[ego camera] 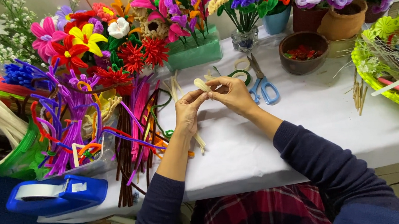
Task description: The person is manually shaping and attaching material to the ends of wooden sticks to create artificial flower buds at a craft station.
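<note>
One scissors (263,82), two hands (188,111) (232,94)

- Cream pipe cleaner (202,84)
- Blue-handled scissors (263,86) right of it
- Blue tape dispenser (58,195) far below-left
- White tablecloth (327,109) beneath
- Red plaid fabric (267,211) below

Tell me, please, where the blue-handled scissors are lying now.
In the head view, the blue-handled scissors lie on the white table, just right of the right hand, in front of the brown bowl.

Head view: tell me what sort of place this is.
Likely a craft table for making pipe-cleaner flowers: loose pipe cleaners, finished flowers, scissors and a tape dispenser. Both hands twist a cream pipe cleaner.
</note>
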